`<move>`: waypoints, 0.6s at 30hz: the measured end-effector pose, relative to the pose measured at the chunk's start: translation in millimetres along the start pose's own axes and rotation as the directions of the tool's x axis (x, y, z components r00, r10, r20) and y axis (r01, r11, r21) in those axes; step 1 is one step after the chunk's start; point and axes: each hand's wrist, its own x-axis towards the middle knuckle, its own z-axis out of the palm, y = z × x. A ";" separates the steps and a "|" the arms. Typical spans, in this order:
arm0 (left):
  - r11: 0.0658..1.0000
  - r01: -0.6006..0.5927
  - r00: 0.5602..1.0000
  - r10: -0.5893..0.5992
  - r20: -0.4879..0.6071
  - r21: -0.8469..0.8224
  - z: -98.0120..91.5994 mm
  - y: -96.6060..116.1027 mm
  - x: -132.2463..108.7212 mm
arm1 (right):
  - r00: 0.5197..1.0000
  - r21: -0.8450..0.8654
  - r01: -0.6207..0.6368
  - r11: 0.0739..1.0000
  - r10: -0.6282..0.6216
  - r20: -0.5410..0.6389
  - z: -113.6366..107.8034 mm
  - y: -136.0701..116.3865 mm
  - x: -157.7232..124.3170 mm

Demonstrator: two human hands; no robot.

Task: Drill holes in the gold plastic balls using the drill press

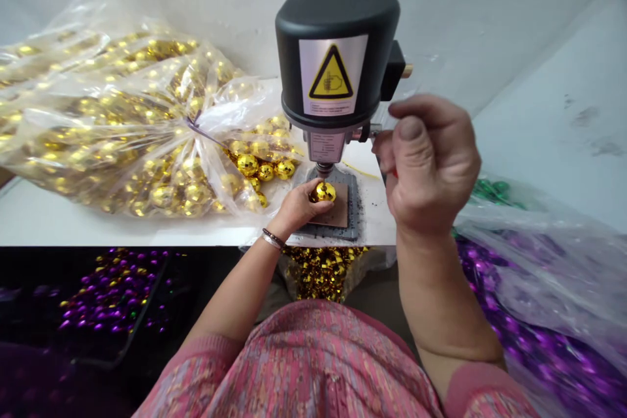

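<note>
A gold faceted ball sits on a brown board over the base of a small black bench drill press. My left hand is closed around the ball's left side with thumb and fingers, right below the chuck. The drill tip meets the top of the ball or is very near it. My right hand is raised at the right of the machine, fingers curled around the feed lever by its metal hub. Most of the lever is hidden by the hand.
Clear plastic bags of gold balls lie on the white table at left, some loose near the opening. Gold pieces fill a bag at my lap. Purple balls and green ones are at right; purple and gold balls lie lower left.
</note>
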 end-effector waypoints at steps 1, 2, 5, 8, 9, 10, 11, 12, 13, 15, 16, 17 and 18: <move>1.000 -0.009 1.000 0.009 0.000 0.001 0.0 -0.2 -0.3 | 1.000 -0.048 0.021 0.999 -0.021 0.000 -2.0 2.4 -6.2; 1.000 -0.018 1.000 0.018 0.000 0.000 0.0 -0.2 -0.7 | 0.999 -0.085 0.043 0.995 -0.043 0.002 -3.7 5.1 -11.0; 0.999 -0.038 0.999 0.038 0.003 -0.002 -0.1 0.2 -1.5 | 0.996 -0.130 0.084 0.988 -0.085 -0.007 -7.1 13.3 -18.2; 0.999 -0.043 0.999 0.043 0.010 -0.006 0.2 0.9 -1.7 | 0.993 -0.128 0.102 0.987 -0.108 -0.037 -8.3 19.5 -21.7; 0.999 -0.044 0.999 0.044 0.010 -0.006 0.3 1.2 -1.7 | 0.993 -0.125 0.107 0.986 -0.114 -0.043 -8.6 21.1 -23.2; 0.999 -0.043 0.999 0.043 0.012 -0.005 0.5 1.5 -1.8 | 0.992 -0.121 0.116 0.986 -0.122 -0.046 -9.0 22.3 -25.0; 0.999 -0.038 0.999 0.038 0.013 -0.002 0.7 1.7 -1.9 | 0.990 -0.115 0.125 0.985 -0.131 -0.047 -9.4 23.4 -26.9; 1.000 -0.030 0.999 0.030 0.013 0.000 0.9 2.0 -2.1 | 0.989 -0.108 0.135 0.985 -0.141 -0.046 -9.9 24.4 -28.7; 1.000 -0.022 1.000 0.022 0.014 0.000 1.0 2.1 -2.4 | 0.988 -0.101 0.145 0.984 -0.150 -0.048 -10.4 25.3 -30.3; 1.000 -0.009 1.000 0.009 0.015 -0.010 1.4 2.2 -2.9 | 0.985 -0.092 0.157 0.983 -0.162 -0.055 -11.0 27.3 -32.2; 1.000 -0.006 1.000 0.007 0.014 -0.016 1.6 2.1 -3.2 | 0.984 -0.088 0.163 0.983 -0.169 -0.057 -11.0 28.5 -32.4; 1.000 -0.006 1.000 0.007 0.012 -0.018 1.9 1.9 -3.4 | 0.983 -0.084 0.171 0.982 -0.176 -0.057 -10.8 30.1 -32.3; 1.000 -0.008 1.000 0.008 0.009 -0.016 2.1 1.6 -3.6 | 0.980 -0.076 0.184 0.980 -0.189 -0.057 -10.4 31.9 -32.0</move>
